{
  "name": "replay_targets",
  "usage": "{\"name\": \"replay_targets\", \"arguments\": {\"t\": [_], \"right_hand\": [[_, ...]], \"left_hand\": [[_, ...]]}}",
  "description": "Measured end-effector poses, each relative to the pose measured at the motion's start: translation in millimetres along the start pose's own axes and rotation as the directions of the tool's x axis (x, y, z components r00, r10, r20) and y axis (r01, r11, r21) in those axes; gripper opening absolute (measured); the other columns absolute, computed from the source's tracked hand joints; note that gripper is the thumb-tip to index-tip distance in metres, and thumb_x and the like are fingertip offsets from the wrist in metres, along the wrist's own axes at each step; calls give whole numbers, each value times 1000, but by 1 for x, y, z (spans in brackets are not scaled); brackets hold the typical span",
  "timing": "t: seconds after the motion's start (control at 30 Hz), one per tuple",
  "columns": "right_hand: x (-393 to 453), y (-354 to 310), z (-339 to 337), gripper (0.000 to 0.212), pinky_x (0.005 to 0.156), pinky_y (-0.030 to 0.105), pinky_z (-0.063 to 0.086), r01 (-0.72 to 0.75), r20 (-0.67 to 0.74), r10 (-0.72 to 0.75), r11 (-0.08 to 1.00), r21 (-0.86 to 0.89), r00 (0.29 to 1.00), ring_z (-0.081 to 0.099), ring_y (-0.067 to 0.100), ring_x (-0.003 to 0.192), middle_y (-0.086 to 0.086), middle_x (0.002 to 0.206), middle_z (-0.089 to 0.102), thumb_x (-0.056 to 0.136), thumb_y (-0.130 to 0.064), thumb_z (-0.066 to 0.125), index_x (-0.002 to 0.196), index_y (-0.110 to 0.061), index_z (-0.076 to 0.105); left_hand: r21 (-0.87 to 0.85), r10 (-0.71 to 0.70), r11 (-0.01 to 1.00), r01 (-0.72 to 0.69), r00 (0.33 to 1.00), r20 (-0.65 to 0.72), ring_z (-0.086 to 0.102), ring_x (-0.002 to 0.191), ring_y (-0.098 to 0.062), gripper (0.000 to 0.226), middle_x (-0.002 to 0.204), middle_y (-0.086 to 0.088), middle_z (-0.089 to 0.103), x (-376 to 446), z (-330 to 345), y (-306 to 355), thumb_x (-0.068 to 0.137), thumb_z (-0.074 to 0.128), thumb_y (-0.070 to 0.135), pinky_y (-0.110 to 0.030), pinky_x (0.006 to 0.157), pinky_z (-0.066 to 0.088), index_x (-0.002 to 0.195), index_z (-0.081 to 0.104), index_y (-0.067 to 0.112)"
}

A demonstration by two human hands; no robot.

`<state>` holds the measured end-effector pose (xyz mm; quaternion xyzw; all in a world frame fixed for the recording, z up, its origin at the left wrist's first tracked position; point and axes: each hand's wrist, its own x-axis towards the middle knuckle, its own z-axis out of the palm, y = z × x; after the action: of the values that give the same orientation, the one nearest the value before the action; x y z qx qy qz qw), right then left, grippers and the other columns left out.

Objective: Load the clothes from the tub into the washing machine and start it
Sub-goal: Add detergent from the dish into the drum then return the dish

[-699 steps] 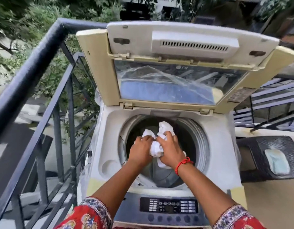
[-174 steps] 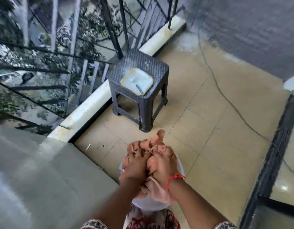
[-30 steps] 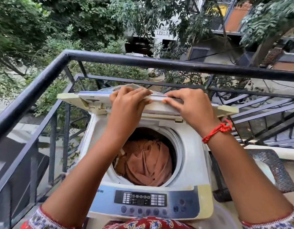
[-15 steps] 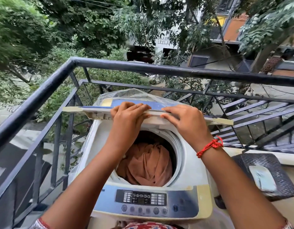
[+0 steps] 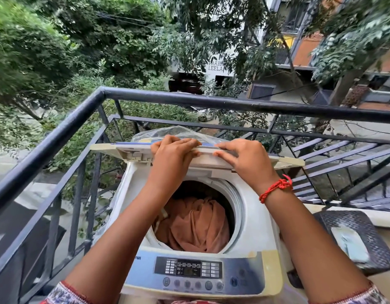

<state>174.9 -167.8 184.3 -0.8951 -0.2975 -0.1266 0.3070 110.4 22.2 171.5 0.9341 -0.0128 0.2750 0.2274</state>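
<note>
Black railing runs along the left edge of the balcony and turns across the back, with trees behind it. Next comes the washing machine, its left wall wrapped in clear plastic that I can only partly make out. Its lid is folded and hangs roughly level over the back of the opening, so its top face is mostly out of sight. My left hand grips the lid's front edge, fingers curled over the top; the thumb is hidden underneath. My left forearm crosses the left part of the drum and covers some of it. Inside the drum lie the clothes, a crumpled brown cloth on top; anything below it cannot be seen. My right hand, with a red thread at the wrist, holds the same edge just beside the left one, fingers bent over it. At the machine's front edge sits the control panel, its labels too small to read. A dark woven stool stands at the right, cut off by the frame, with a pale object on it that I cannot identify.
</note>
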Motion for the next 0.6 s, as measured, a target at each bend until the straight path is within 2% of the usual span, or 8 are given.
{"name": "replay_targets", "arguments": {"t": [0.17,0.33,0.47,0.6], "right_hand": [[-15,0,7,29,79,34,54,24,-5,-24,1000,-4,1000,69,19,87,2,94,75,86,-40,66,100,-17,75],[-26,0,13,29,78,34,53,38,-16,-39,999,-13,999,67,21,87,2,93,74,86,-39,65,104,-17,74],[-38,-1,17,31,80,29,48,47,-25,-47,999,-9,999,66,21,86,2,90,73,86,-39,61,104,-17,74],[-50,-1,23,29,80,27,46,62,-39,-63,998,-22,997,65,21,85,2,90,73,86,-36,63,105,-16,74]], "left_hand": [[8,1,1000,-1,1000,4,53,93,-18,18,104,16,72,-14,0,-1,86,68,30,-23,80,17,104,72,29],[-5,-7,1000,7,1000,-13,54,93,-20,19,104,15,72,-24,3,-1,85,70,27,-22,83,23,103,72,27],[-1,-21,1000,21,1000,13,52,96,-14,19,107,16,71,-35,6,-4,86,66,33,-44,85,41,105,69,31],[-27,-13,1000,13,1000,26,56,97,-13,22,111,12,71,-47,10,-9,86,67,31,-45,87,43,108,69,29]]}}
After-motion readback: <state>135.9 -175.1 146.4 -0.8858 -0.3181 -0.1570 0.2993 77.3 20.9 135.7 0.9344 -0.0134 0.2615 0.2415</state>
